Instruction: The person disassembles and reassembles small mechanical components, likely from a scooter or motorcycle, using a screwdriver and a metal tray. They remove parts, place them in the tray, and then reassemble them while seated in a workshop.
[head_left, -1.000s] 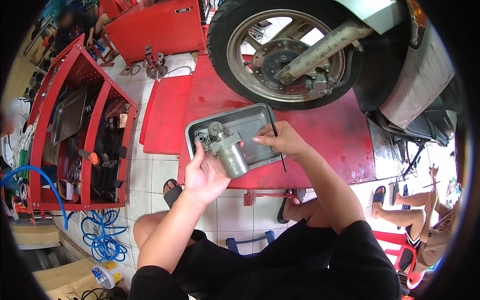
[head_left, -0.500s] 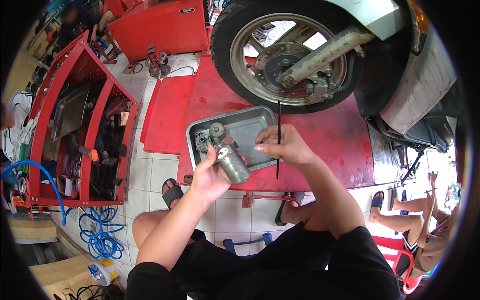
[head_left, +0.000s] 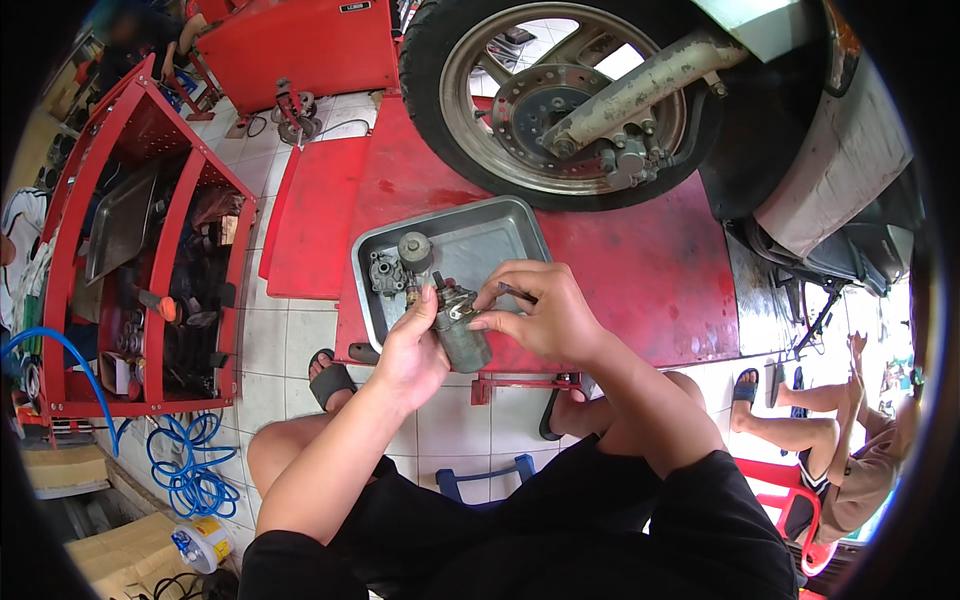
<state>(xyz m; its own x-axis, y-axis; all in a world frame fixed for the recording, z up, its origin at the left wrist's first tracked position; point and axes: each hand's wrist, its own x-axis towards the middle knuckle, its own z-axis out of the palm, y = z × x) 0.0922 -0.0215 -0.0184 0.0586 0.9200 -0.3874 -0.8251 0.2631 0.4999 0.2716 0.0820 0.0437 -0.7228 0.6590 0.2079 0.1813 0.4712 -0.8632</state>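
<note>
My left hand (head_left: 412,352) is wrapped around a grey metal cylinder-shaped part (head_left: 464,345), held tilted over the near edge of a metal tray (head_left: 500,225). My right hand (head_left: 545,310) is closed on a slim black rod (head_left: 513,292), now seen mostly end-on and partly hidden by the fingers. The thumb and fingertips of that hand meet the upper side of the held part, next to its collar. Inside the tray, at its left, lie a cast metal piece (head_left: 384,272) and a round-topped metal piece (head_left: 415,247).
The tray rests on a red platform (head_left: 640,290), with a motorcycle front wheel (head_left: 455,165) standing behind it. At the left is a red shelf cart (head_left: 195,290); a coiled blue hose (head_left: 190,470) lies on the floor. Another person (head_left: 870,450) sits at the right.
My right hand has moved left and down onto the held part, and the black rod has turned from upright to nearly end-on. The whole view has shifted slightly.
</note>
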